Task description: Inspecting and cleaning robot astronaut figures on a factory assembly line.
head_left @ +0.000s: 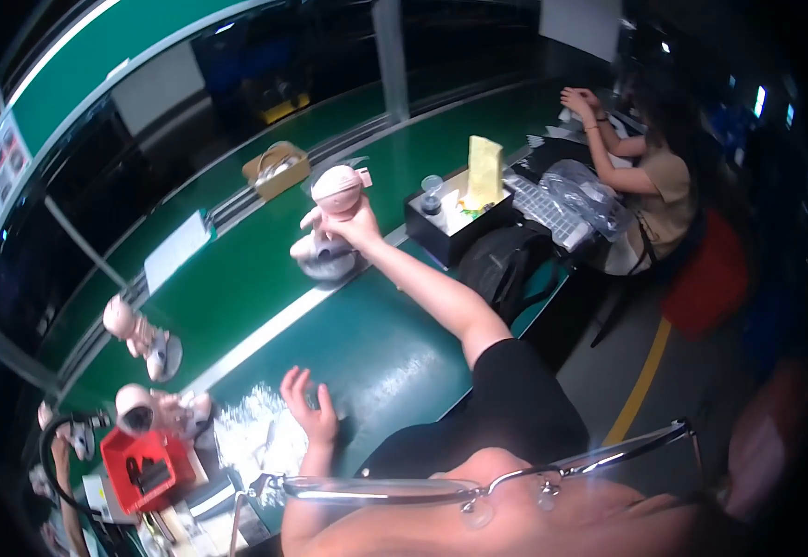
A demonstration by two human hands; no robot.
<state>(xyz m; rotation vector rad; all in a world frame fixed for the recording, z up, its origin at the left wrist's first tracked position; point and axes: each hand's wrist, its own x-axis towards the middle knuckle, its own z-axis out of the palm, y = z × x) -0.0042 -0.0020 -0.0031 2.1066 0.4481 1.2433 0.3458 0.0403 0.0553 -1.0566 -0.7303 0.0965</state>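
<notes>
At the far side of the green bench, my right hand (353, 226) is closed round the neck of a pale pink astronaut figurine (337, 190). The figurine has a round helmet-like head and a grey round base (329, 267), which is at the surface. Nearer to me, my left hand (309, 408) has its fingers apart and holds nothing. It is beside a shiny, crinkled silvery sheet (260, 441). To its left, a second pink figurine (148, 408) leans over a red bin (144, 469). Another pink figurine (135, 330) stands farther back.
A small cardboard box (276, 172) and a white sheet on a board (176, 252) lie along the back rail. Right of my right arm are a black box (450, 237) with a cup and yellow paper, a black bag (506, 269) and a seated person (664, 176).
</notes>
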